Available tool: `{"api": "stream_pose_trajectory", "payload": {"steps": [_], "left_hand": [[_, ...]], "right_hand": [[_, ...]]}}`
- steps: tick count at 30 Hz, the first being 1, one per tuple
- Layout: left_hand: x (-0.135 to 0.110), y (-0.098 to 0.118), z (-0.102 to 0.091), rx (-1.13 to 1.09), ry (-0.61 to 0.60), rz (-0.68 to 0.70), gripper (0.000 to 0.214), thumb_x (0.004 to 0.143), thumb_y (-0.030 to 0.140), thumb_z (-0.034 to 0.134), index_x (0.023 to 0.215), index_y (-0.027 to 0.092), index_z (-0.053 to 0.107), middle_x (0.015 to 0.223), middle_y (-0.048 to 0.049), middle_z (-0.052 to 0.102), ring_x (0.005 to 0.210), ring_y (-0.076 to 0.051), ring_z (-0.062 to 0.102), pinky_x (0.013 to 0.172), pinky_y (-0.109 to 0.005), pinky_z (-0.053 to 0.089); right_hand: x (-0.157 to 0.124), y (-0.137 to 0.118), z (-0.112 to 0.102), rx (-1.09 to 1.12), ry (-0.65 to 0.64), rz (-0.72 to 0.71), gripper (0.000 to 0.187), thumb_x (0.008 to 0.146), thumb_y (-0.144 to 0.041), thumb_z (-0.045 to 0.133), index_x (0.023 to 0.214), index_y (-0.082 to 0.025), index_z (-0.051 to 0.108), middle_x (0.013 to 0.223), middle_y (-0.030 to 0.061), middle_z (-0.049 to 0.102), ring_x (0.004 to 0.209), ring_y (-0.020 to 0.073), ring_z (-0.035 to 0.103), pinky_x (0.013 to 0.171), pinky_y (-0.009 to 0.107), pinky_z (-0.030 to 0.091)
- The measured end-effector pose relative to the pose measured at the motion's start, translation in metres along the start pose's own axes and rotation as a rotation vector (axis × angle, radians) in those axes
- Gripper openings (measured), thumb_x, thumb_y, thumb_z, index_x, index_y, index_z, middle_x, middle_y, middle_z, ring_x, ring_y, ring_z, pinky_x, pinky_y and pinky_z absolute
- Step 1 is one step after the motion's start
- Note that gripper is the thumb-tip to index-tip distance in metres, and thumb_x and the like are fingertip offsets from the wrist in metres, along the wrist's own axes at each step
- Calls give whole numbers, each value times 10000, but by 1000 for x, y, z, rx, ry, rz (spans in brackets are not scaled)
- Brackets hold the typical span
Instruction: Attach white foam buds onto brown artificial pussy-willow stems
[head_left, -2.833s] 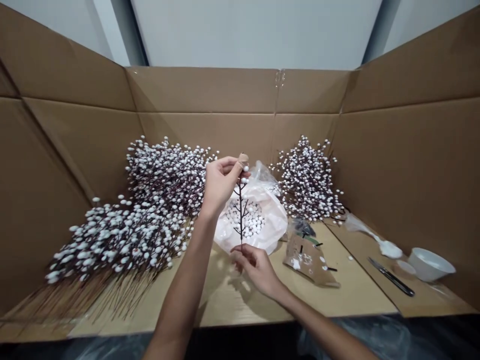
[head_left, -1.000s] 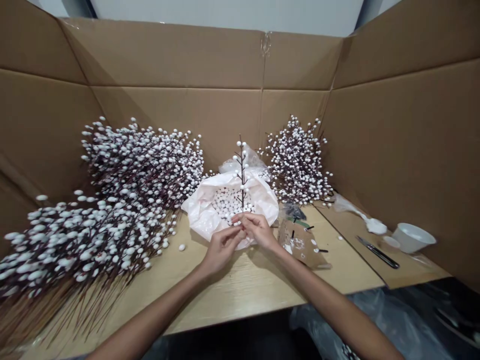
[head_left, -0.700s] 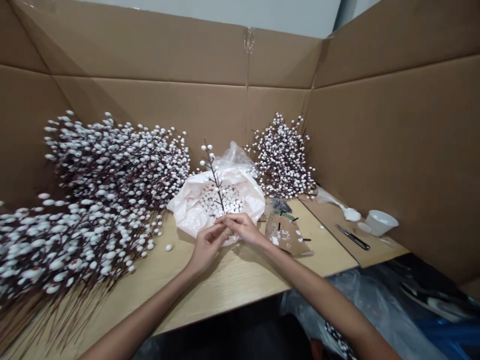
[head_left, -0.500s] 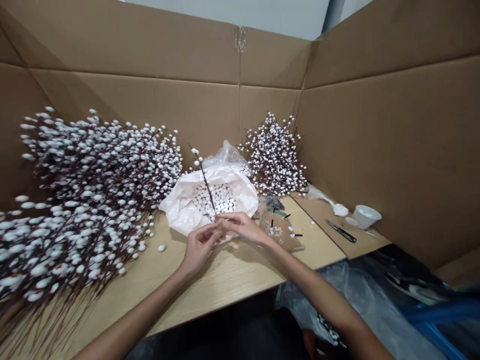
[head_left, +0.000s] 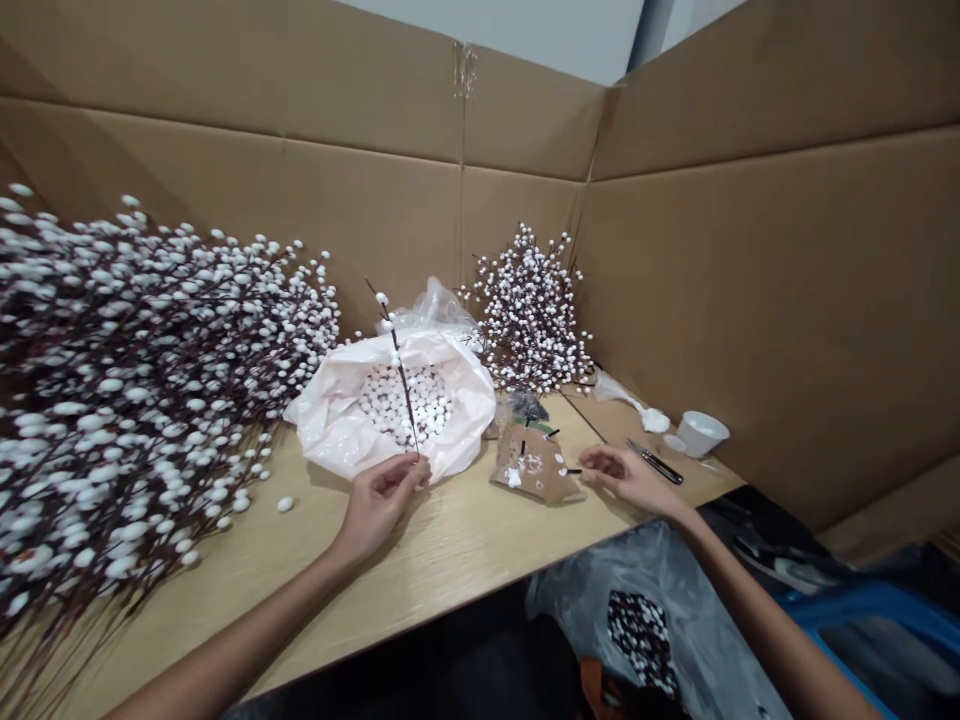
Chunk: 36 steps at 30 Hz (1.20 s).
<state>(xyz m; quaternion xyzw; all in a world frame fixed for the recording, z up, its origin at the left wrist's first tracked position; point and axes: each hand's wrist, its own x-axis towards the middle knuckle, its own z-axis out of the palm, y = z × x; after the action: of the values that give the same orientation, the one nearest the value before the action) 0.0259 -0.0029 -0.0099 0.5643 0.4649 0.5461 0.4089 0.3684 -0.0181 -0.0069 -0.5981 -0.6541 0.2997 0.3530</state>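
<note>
My left hand [head_left: 382, 500] pinches the lower end of a thin dark artificial berry twig [head_left: 405, 385], with a few white berries near its top. The twig stands almost upright in front of an open white plastic bag [head_left: 322, 425] full of loose white berries [head_left: 431, 405]. My right hand [head_left: 626, 478] is at the right edge of a brown cardboard piece [head_left: 551, 487] that bears white smears and several small black sticks. Its thumb and fingertips close around the outer end of one small black stick [head_left: 573, 471].
Finished-looking berry branches [head_left: 165, 330] pile up at the left, with another bunch [head_left: 532, 310] at the back. A utility knife [head_left: 656, 462], white plastic cup [head_left: 703, 434] and plastic bag with white paste [head_left: 654, 420] lie right. One loose berry [head_left: 286, 504] is on the table. Cardboard walls [head_left: 750, 280] surround it.
My right hand has left the twig and moved right to the small black stick on the cardboard piece. My left hand keeps the twig. The view has turned slightly right.
</note>
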Motion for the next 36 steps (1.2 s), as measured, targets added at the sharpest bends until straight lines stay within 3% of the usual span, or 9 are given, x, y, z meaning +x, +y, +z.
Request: {"api": "stream_pose_trajectory", "payload": {"steps": [11, 18, 30, 36], "left_hand": [[0, -6, -1, 13, -15, -3, 391, 578, 487, 750, 769, 148, 712, 737, -75, 728, 662, -198, 659, 644, -293, 539], [0, -8, -1, 16, -12, 13, 365, 586, 467, 751, 760, 148, 717, 745, -74, 727, 666, -193, 662, 642, -278, 543], [-1, -6, -2, 81, -5, 28, 375, 615, 469, 709, 766, 126, 710, 792, -100, 732, 693, -216, 670, 654, -303, 542], [-2, -9, -1, 78, -12, 43, 353, 632, 459, 696, 766, 133, 708, 788, -92, 728, 700, -212, 660, 654, -295, 529]], "right_hand": [[8, 8, 8, -50, -84, -54, 270, 701, -408, 593, 679, -142, 632, 661, 47, 618, 603, 153, 507, 576, 275, 374], [12, 10, 10, -107, -68, -12, 218, 697, -375, 562, 668, -162, 593, 679, 54, 613, 648, 178, 520, 615, 297, 401], [14, -3, 4, -228, -154, 50, 234, 730, -388, 549, 706, -159, 595, 749, 67, 625, 719, 198, 538, 664, 309, 427], [18, -15, -7, -224, -214, 37, 354, 719, -506, 511, 671, -159, 567, 652, 34, 573, 620, 162, 498, 596, 287, 388]]}}
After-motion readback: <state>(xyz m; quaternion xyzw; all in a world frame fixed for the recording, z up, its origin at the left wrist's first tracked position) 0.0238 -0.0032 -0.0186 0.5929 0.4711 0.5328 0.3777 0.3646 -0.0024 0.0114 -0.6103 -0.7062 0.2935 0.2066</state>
